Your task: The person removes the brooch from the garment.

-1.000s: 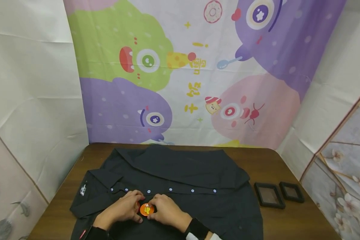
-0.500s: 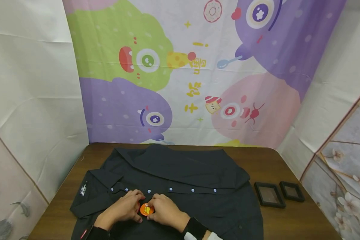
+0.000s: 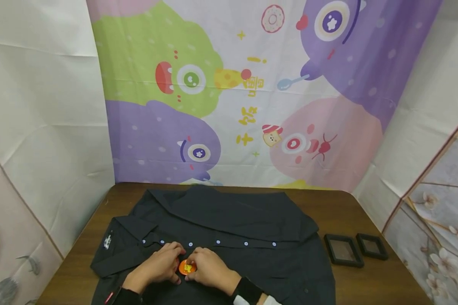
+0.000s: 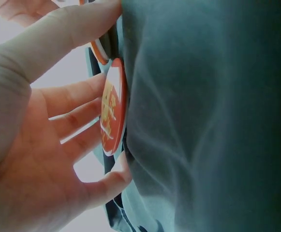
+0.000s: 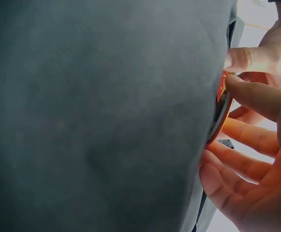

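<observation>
Two round button badges lie side by side between the hands on a dark shirt (image 3: 267,262). The orange badge (image 3: 187,267) bears a yellow picture; my right hand (image 3: 211,269) pinches it by its edge. Its rim and dark back show in the right wrist view, tilted away from the cloth. My left hand (image 3: 158,267) has its fingers curled round a red badge (image 4: 113,108), which stands close against the shirt in the left wrist view. From the head, this red badge is mostly hidden by the left hand. Left fingertips also touch the cloth.
The shirt lies spread on a brown wooden table (image 3: 381,281), with a row of pale buttons (image 3: 218,242) across it. Two black square frames (image 3: 344,250) lie on the right. A cartoon cloth (image 3: 244,93) hangs behind the table.
The orange badge has turned slightly, and the right fingers cover a little more of it. The hands stay nearly in place. The whole head view has shifted a little.
</observation>
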`<state>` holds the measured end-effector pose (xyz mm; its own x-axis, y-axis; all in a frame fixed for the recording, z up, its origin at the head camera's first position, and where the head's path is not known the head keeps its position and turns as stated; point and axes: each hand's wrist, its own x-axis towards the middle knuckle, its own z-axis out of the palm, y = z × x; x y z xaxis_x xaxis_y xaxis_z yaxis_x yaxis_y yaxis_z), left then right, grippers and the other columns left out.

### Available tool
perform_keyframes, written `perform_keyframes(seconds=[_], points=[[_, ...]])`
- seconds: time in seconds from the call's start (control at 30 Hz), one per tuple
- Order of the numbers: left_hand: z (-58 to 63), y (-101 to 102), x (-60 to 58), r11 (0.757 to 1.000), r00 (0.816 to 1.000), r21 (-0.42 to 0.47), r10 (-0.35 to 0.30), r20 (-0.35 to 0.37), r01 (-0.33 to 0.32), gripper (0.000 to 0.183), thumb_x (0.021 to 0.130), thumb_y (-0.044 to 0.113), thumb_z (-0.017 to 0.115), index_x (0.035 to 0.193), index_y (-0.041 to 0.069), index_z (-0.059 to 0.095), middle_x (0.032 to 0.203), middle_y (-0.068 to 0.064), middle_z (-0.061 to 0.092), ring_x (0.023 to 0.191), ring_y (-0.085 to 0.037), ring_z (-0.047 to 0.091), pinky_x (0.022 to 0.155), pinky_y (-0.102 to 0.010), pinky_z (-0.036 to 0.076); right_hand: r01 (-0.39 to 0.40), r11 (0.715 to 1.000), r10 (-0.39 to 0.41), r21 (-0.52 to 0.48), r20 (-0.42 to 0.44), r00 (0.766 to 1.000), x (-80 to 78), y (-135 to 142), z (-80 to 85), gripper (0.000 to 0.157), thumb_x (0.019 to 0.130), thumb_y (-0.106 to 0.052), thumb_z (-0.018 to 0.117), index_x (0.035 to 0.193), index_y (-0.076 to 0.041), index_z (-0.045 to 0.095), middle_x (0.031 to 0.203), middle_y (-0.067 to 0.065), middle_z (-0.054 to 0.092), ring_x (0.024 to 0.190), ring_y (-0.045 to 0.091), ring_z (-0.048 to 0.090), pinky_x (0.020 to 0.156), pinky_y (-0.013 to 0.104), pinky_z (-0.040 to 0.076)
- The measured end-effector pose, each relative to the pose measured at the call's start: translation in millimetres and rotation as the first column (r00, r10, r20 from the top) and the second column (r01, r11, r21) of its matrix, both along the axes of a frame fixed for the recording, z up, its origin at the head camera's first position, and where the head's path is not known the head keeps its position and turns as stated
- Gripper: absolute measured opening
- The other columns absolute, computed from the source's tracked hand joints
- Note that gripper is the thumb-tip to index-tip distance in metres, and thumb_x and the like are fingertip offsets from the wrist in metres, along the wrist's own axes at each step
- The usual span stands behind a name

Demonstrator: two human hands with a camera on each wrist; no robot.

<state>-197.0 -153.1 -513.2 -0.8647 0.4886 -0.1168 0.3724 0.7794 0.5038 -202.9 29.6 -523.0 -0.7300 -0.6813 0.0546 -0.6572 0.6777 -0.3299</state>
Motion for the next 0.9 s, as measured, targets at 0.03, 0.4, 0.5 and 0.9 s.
perform_keyframes(seconds=[0.03, 0.4, 0.5, 0.9], points=[[-0.1, 0.1, 0.0, 1.000, 1.000, 0.002, -0.002, -0.002, 0.002, 0.061, 0.056, 0.026, 0.085, 0.107, 0.005, 0.059, 0.113, -0.006, 0.054, 0.104, -0.030, 0.049, 0.079, -0.058, 0.047, -0.002, 1.000, 0.002, -0.005, -0.001, 1.000, -0.4, -0.2, -0.4, 0.029, 0.074, -0.038, 0.076, 0.094, -0.018, 0.072, 0.089, -0.008, 0.063, 0.074, 0.002, 0.050, 0.067, 0.018, 0.046], [0.6, 0.0, -0.2, 1.000, 1.000, -0.003, -0.005, -0.007, 0.005, 0.062, 0.055, 0.026, 0.086, 0.107, 0.005, 0.058, 0.113, -0.007, 0.053, 0.103, -0.030, 0.049, 0.079, -0.056, 0.047, -0.025, 0.999, 0.025, -0.048, 0.000, 1.000, -2.0, -2.3, -0.7, 0.029, 0.071, -0.033, 0.078, 0.093, -0.016, 0.071, 0.083, -0.007, 0.061, 0.070, 0.000, 0.048, 0.064, 0.016, 0.045], [0.9, -0.1, -0.8, 1.000, 1.000, -0.014, -0.005, -0.009, 0.005, 0.063, 0.055, 0.026, 0.086, 0.108, 0.006, 0.057, 0.113, -0.007, 0.053, 0.103, -0.030, 0.049, 0.079, -0.056, 0.048, -0.022, 0.998, 0.022, -0.061, 0.009, 1.000, -2.1, -2.3, -0.6, 0.032, 0.070, -0.032, 0.079, 0.095, -0.015, 0.070, 0.082, -0.006, 0.059, 0.068, 0.000, 0.046, 0.062, 0.015, 0.044], [1.7, 0.8, -0.4, 1.000, 1.000, -0.025, -0.006, -0.018, 0.005, 0.063, 0.055, 0.026, 0.086, 0.107, 0.005, 0.057, 0.113, -0.008, 0.053, 0.104, -0.030, 0.049, 0.078, -0.056, 0.048, -0.009, 0.999, 0.010, -0.049, 0.033, 0.999, -1.8, -1.4, -1.8, 0.043, 0.068, -0.033, 0.080, 0.105, -0.014, 0.068, 0.082, -0.005, 0.054, 0.067, 0.001, 0.043, 0.059, 0.015, 0.041]])
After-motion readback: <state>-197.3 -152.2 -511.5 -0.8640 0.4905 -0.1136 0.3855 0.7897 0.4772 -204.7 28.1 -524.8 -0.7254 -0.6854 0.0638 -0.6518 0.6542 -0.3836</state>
